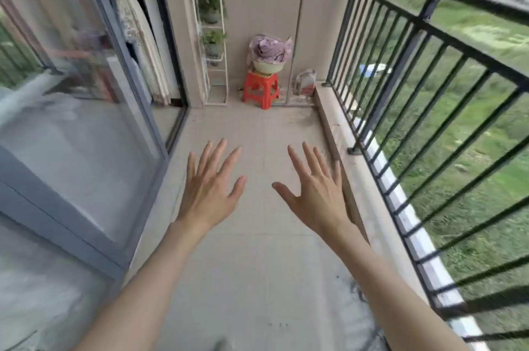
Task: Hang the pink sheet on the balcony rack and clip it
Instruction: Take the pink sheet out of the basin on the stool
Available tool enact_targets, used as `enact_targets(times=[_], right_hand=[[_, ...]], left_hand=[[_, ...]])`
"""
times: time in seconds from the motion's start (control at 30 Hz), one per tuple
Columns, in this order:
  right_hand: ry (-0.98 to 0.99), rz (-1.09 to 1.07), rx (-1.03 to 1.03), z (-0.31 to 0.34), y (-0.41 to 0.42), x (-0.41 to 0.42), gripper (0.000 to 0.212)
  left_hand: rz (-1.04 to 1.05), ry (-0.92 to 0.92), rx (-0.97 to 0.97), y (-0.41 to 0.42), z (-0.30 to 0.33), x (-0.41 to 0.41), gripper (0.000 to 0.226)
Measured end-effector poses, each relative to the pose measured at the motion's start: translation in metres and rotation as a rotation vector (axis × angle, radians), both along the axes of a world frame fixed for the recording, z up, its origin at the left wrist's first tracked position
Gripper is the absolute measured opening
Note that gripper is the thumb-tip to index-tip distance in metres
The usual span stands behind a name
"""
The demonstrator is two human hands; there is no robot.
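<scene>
The tiled balcony floor (pixel 257 133) ran bare and open between the sliding glass door (pixel 86 110) on the left and the black metal railing (pixel 423 70) on the right. Both arms reached forward over it: the left hand (pixel 210 187) and the right hand (pixel 313 193) were spread wide, backs up, holding nothing. The pink sheet (pixel 269 49) lay bundled in a pale basin (pixel 267 67) on a red plastic stool (pixel 261 89) at the far wall, beside a white plant stand (pixel 213 47). No writing was legible.
</scene>
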State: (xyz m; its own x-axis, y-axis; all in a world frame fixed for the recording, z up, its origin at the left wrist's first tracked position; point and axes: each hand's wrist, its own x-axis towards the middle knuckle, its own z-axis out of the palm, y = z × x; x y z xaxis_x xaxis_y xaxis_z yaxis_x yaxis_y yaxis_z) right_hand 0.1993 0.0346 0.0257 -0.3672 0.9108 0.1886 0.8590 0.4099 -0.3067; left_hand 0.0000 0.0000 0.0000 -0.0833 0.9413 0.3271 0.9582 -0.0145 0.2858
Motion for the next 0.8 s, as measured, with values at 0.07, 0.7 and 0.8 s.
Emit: enact_targets(times=[0.07,0.7,0.8], right_hand=[[-0.039,-0.015,-0.053,-0.018,0.012,-0.001,0.072],[0.040,-0.048,-0.246,-0.050,0.361,-0.120,0.072],[0.036,-0.048,-0.273,-0.055,0.424,-0.130,0.073]], left_hand=[[0.027,0.001,-0.045,0.010,-0.021,-0.004,0.066],[0.089,-0.146,-0.128,0.342,-0.053,-0.128,0.070],[0.096,-0.174,-0.171,0.399,-0.062,-0.141,0.074]])
